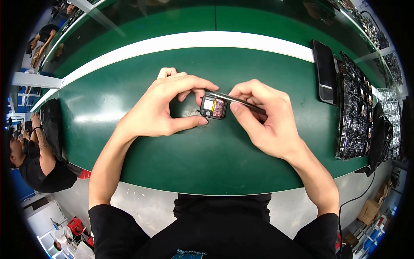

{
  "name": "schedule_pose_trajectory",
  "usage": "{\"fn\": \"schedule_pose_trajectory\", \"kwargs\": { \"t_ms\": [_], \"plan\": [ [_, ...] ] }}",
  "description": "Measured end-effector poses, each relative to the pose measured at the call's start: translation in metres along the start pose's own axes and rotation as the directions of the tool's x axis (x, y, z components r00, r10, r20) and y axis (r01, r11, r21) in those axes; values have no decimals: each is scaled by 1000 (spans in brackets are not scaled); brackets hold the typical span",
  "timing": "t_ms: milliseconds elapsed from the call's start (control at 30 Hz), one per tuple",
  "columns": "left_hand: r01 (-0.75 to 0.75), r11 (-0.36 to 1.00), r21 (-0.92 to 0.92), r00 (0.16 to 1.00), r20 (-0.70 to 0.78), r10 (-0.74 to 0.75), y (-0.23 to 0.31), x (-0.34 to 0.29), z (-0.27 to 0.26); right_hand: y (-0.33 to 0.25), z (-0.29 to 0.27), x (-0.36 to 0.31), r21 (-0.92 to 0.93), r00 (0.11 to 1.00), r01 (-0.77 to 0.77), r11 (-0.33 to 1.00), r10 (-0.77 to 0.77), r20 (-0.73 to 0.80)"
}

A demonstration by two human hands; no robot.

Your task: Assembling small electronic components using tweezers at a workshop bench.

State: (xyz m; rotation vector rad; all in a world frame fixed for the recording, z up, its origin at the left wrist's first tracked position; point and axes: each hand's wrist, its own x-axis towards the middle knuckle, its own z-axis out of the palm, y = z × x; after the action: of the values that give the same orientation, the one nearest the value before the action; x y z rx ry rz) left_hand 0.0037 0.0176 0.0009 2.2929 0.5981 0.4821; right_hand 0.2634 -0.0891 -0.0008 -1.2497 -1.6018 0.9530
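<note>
An opened smartwatch case (208,113) with a dark rim sits in front of me over the green bench. Inside it show a pale square part, a yellow strip and a reddish circuit board. The thumb and fingers of my left hand (159,105) grip the case from its left side and top. My right hand (274,118) is closed on dark tweezers (252,106), pinched between thumb and fingers. They slant up leftward, and their tips reach the upper edge of the case. Whether the tips grip anything is too small to tell.
On the right lie a black phone-like slab (324,71) and black trays (355,112) of small parts in clear wrap. A white ledge (189,39) crosses the bench's far side. A co-worker (47,170) sits at the left, beside a black bag (52,125).
</note>
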Motion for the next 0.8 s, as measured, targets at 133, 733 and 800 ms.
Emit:
{"fn": "schedule_pose_trajectory", "kwargs": {
  "t_ms": [133,733,800],
  "plan": [
    [43,997,-70,999,-6,-43,2,-2,2,-5,9,-3,-210,998,48,977,-38,50],
    [41,999,-1,999,1,-41,14,2,1,-2,-4,-7,-198,991,129,972,-133,-5],
    [42,999,18,999,-12,-42,16,3,1,-18,-19,-14,-148,995,84,985,-90,-32]
  ]
}}
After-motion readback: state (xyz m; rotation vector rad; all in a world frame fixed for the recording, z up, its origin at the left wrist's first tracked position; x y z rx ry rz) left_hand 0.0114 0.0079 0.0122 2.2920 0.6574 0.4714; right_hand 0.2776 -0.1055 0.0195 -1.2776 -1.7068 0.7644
